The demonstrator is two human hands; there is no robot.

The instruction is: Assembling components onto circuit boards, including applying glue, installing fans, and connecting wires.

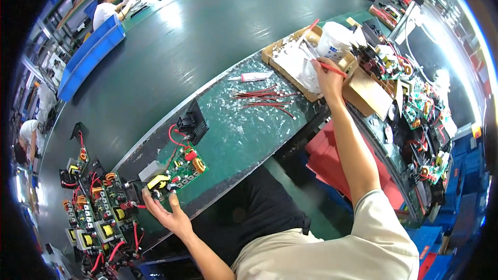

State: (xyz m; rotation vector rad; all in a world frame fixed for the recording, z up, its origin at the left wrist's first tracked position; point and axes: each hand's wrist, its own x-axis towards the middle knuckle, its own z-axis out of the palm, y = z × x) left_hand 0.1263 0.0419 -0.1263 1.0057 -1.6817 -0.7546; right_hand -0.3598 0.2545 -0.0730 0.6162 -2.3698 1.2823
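My right hand (pixel 328 83) is closed round a slim red-handled tool (pixel 337 71) over a shallow cardboard tray (pixel 280 65). White paste (pixel 298 62) is smeared thickly inside the tray; the tool's working end is hard to make out. At the lower left, my left hand (pixel 168 218) grips the near edge of a green circuit board (pixel 193 177), thumb and fingers on either side of its corner. The board lies on the bench and carries a yellow transformer (pixel 158 181), a copper coil and red wires. Those wires lead to a black plastic housing (pixel 194 123) beyond it.
Red wire leads (pixel 267 94) and a white tube (pixel 254 77) lie mid-bench (pixel 228 109). Behind the tray stands a white tub (pixel 333 40), beside an open cardboard box (pixel 368 93). Circuit boards crowd the left (pixel 98 212) and right (pixel 420 103). A person works beyond a blue bin (pixel 91 59).
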